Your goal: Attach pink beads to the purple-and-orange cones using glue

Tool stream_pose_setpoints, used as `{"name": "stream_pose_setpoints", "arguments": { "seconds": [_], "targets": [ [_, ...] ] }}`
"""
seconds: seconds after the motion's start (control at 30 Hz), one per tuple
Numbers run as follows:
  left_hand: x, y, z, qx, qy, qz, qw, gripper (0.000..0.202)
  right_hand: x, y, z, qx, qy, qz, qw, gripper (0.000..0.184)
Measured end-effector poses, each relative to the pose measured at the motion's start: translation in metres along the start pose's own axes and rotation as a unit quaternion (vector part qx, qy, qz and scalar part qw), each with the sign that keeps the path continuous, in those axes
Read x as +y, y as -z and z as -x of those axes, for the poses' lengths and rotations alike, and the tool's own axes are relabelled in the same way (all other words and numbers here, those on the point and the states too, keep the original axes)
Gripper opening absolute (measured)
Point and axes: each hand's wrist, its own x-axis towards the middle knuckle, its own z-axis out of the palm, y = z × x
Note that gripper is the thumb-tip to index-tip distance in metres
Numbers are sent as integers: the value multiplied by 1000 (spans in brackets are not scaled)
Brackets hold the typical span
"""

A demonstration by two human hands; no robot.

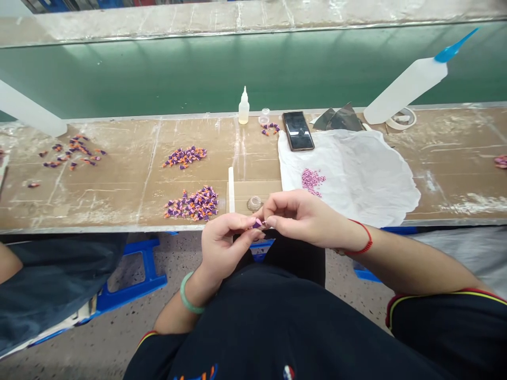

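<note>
My left hand (225, 248) and my right hand (301, 216) meet just over the bench's front edge. Their fingertips pinch a small purple piece (257, 224), mostly hidden by my fingers, so its exact shape is hard to tell. A pale green bangle (190, 293) circles my left wrist, and a red string (362, 241) circles my right. Nearest my hands are a small clear round dish (254, 203) and an upright white stick (231, 190). Two heaps of purple-and-orange pieces (193, 203) lie to the left.
The cardboard-covered bench (119, 203) also holds another purple-and-orange heap (185, 157), scattered pieces (73, 151), a white sheet (368, 179) with pink beads (312, 181), a phone (298, 131), and several bottles (244, 106). A seated person's dark sleeve (47, 279) is at left.
</note>
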Motion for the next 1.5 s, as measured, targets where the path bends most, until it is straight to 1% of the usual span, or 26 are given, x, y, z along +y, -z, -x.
{"name": "stream_pose_setpoints", "arguments": {
  "seconds": [0.07,0.27,0.43,0.73,1.0,1.17,1.3,1.4,1.5],
  "targets": [
    [0,0,0,-1,-14,-4,1000,10,0,-1,1,6,7,13,1000,7],
    [1,-1,2,-1,-20,-44,999,12,-2,0,3,3,27,43,999,6],
    [3,-2,2,-7,-46,-62,997,9,-4,-1,5,9,46,65,997,6],
    [3,-4,3,8,-69,-87,994,10,-7,-3,8,29,107,153,982,11],
    [6,-2,1,-11,-79,-98,992,9,-7,-6,12,42,142,184,972,13],
    [7,0,0,-31,-70,-86,993,8,-5,-8,14,45,139,192,970,17],
    [6,0,0,-28,-41,-84,995,12,-3,-8,14,45,132,191,972,15],
    [6,-1,0,-28,-1,-66,997,12,-4,-3,16,40,122,174,976,12],
    [6,0,0,-35,32,-65,997,15,-2,7,21,74,97,156,980,9]
  ]
}}
